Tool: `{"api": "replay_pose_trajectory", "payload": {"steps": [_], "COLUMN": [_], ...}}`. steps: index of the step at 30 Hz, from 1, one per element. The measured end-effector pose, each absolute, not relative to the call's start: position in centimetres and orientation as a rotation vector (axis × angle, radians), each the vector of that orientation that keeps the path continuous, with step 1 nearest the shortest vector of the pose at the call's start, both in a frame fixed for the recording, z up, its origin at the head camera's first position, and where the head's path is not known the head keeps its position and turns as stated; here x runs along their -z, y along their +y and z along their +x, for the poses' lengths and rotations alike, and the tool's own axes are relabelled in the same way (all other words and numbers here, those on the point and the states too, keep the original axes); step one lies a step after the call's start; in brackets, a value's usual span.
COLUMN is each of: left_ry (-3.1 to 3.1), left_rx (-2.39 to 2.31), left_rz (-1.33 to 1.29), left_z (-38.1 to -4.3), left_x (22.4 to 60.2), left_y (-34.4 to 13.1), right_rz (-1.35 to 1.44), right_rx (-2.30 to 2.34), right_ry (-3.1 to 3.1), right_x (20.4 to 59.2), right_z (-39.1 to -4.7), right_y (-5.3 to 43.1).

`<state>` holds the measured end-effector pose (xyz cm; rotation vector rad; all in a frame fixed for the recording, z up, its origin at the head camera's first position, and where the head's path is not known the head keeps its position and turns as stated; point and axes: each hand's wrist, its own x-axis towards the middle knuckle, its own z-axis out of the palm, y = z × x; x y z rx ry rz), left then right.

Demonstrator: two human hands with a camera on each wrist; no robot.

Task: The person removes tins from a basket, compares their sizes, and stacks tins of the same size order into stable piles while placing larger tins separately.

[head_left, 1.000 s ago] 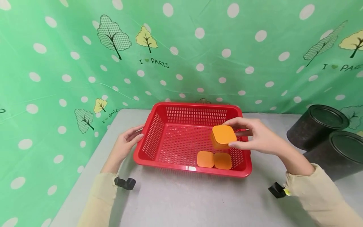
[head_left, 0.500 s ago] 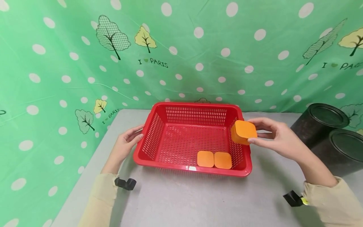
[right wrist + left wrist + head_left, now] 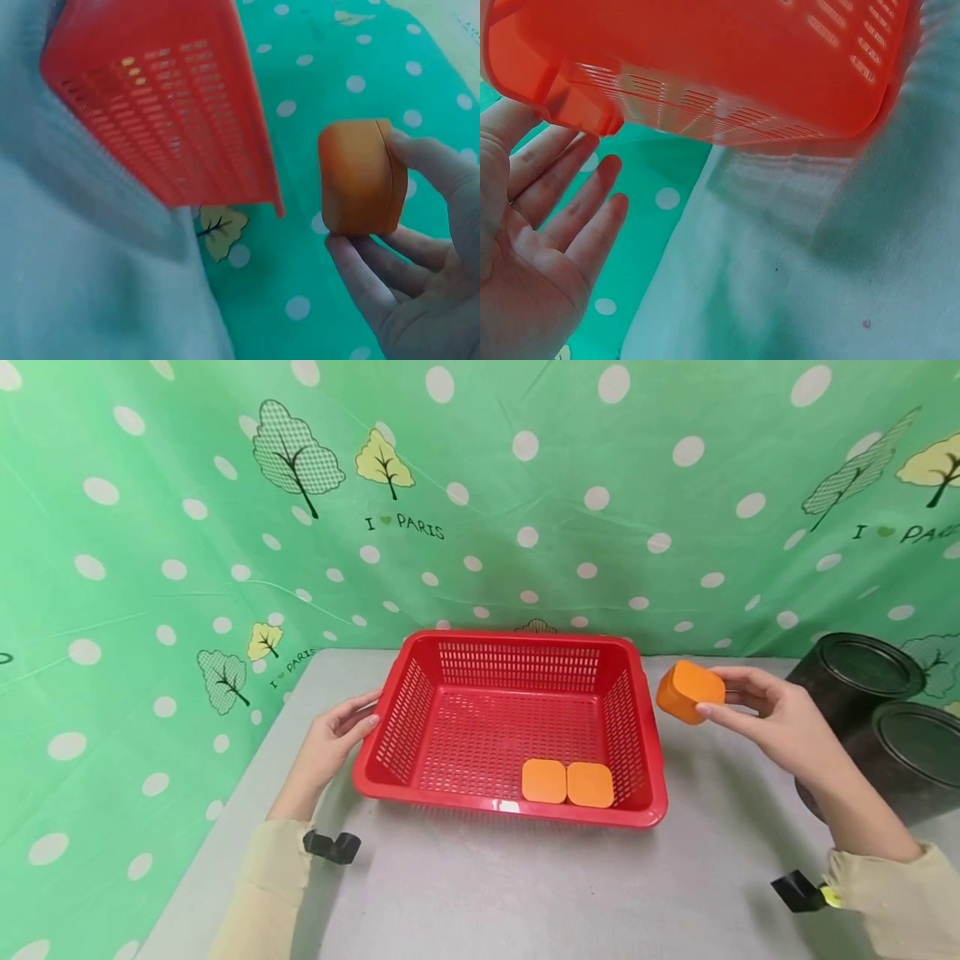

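My right hand (image 3: 780, 714) pinches a small orange lidded box (image 3: 688, 692) between thumb and fingers. The box is held in the air, tilted, just outside the right rim of a red plastic basket (image 3: 480, 807). In the right wrist view, a lid seam runs along the orange box (image 3: 358, 178) near the thumb. My left hand (image 3: 333, 739) touches the basket's left rim; in the left wrist view its fingers (image 3: 581, 217) are extended and spread beside the rim. Inside the basket, two orange square pieces (image 3: 544, 781) lie side by side in the near right corner.
Two dark lidded cans (image 3: 862, 672) stand at the right, partly behind the right forearm. A green dotted cloth (image 3: 480, 485) hangs behind the grey table (image 3: 480, 885). Black wrist cameras (image 3: 332, 846) are worn on both wrists.
My right hand has carried the orange box rightward, from over the basket to outside its right rim, and the box has tilted. The left hand, the basket and the two orange pieces stay put.
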<state>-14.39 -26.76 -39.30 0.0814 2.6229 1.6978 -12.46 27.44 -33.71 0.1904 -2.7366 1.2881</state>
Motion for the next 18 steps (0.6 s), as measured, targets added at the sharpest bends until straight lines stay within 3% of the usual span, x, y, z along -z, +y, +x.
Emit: {"api": "replay_pose_trajectory", "payload": {"steps": [18], "left_ry": [2.616], "left_rx": [-1.729], "left_rz": [0.104], "left_z": [-14.5], "left_x": [39.5], "left_y": [-26.7], "right_rz": [-0.149], "right_rx": [-1.199], "right_ry": [-2.837], "right_x": [37.6], "right_z": [-13.8], "right_y": [30.4]}}
